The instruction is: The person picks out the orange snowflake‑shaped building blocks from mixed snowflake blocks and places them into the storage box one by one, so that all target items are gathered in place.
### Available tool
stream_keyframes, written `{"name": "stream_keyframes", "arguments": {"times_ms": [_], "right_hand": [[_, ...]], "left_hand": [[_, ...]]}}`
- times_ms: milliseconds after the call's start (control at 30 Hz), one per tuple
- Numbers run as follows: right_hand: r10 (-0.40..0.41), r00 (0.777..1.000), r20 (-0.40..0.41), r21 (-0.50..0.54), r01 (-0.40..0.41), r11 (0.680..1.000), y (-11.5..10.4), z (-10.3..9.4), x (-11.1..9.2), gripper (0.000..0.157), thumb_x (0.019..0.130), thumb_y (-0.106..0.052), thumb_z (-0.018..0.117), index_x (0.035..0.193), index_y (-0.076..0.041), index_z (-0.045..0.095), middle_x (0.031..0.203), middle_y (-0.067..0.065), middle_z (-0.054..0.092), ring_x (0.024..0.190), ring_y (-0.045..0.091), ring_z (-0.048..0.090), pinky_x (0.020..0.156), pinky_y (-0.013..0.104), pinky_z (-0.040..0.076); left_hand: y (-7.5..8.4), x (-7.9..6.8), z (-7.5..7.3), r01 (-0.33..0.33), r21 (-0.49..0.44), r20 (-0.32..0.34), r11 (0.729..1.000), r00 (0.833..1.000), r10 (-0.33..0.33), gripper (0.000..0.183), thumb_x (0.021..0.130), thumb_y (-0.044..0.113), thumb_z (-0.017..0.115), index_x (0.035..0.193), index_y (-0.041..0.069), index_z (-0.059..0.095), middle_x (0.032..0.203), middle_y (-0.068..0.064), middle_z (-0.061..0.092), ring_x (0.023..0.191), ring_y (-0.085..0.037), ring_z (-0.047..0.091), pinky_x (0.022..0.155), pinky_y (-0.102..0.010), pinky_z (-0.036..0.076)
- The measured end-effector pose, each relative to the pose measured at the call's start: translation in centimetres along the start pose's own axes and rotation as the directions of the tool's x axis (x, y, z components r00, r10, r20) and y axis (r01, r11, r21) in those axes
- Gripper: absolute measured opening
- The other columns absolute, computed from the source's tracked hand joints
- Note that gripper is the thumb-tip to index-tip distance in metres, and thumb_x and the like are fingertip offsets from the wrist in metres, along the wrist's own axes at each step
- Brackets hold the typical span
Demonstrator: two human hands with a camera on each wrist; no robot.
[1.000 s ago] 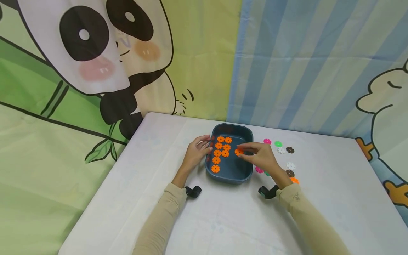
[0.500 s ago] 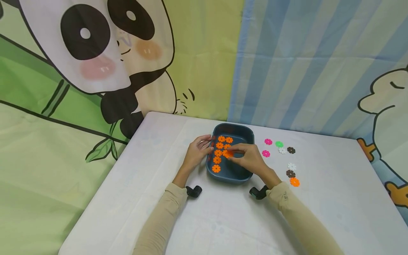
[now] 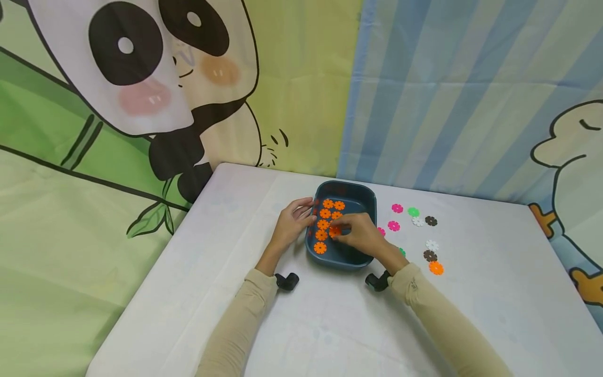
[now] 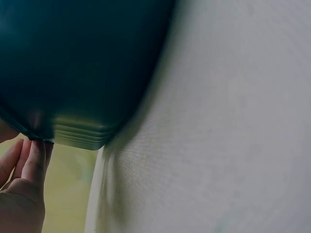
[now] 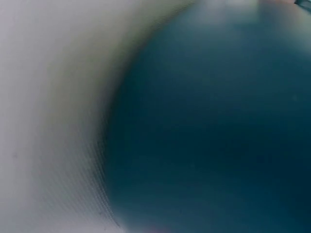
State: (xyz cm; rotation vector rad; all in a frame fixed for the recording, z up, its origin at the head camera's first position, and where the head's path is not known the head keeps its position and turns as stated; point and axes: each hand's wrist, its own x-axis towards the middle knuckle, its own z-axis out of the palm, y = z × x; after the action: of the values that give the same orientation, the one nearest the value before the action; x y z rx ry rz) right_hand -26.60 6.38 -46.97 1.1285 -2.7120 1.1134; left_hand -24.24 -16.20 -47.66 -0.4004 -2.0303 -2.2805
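Note:
A dark blue rectangular plastic basin stands on the white table. Its left rim is pinched by my left hand, thumb on the inside and fingers on the outside; the left wrist view shows those fingers at the rim. Inside, orange flower-shaped discs lie in two columns along the left side. My right hand reaches over the right rim and pinches another orange flower disc low over the right column, covering part of that column. In the right wrist view the basin's blurred outer wall hides that hand's fingertips.
Right of the basin lie loose flower discs: pink, green, white, brown and orange. Others are partly hidden by the right forearm. A printed cloth hangs behind the table.
My right hand has carried the orange disc leftward across the basin, then slightly down to the right column. My left hand has stayed on the rim.

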Motion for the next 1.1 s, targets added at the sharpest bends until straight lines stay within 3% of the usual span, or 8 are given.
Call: {"name": "stream_keyframes", "arguments": {"times_ms": [367,633,1100], "right_hand": [[0.003,0.997,0.079,-0.102,0.005,0.995,-0.1,0.3,0.7,0.024,0.076,-0.007,0.084,0.099,-0.003,0.076,0.094,0.006,0.074,0.085,0.020,0.067,0.080,0.036,0.060],[0.001,0.993,0.120,-0.145,0.016,0.989,-0.2,0.5,1.0,0.025,0.077,-0.008,0.083,0.100,-0.003,0.076,0.095,0.007,0.074,0.086,0.021,0.067,0.081,0.036,0.060],[-0.016,0.993,0.114,-0.138,0.032,0.990,0.0,0.8,1.1,0.027,0.075,-0.008,0.085,0.100,-0.003,0.075,0.094,0.008,0.073,0.087,0.022,0.068,0.081,0.037,0.060]], "left_hand": [[0.6,0.1,0.1,0.017,0.010,0.011,1.000,1.000,-0.017,0.054,0.087,-0.014,0.063,0.136,-0.018,0.040,0.139,-0.040,0.039,0.133,-0.046,0.038,0.111,-0.046,0.037],[0.6,0.1,0.3,-0.008,0.007,0.008,1.000,1.000,0.008,0.054,0.086,-0.014,0.063,0.135,-0.019,0.041,0.138,-0.040,0.040,0.132,-0.048,0.038,0.111,-0.052,0.034],[-0.4,0.2,-0.2,0.006,0.021,0.008,1.000,1.000,-0.006,0.055,0.087,-0.013,0.063,0.136,-0.017,0.040,0.139,-0.039,0.040,0.133,-0.046,0.038,0.112,-0.049,0.036]]}}
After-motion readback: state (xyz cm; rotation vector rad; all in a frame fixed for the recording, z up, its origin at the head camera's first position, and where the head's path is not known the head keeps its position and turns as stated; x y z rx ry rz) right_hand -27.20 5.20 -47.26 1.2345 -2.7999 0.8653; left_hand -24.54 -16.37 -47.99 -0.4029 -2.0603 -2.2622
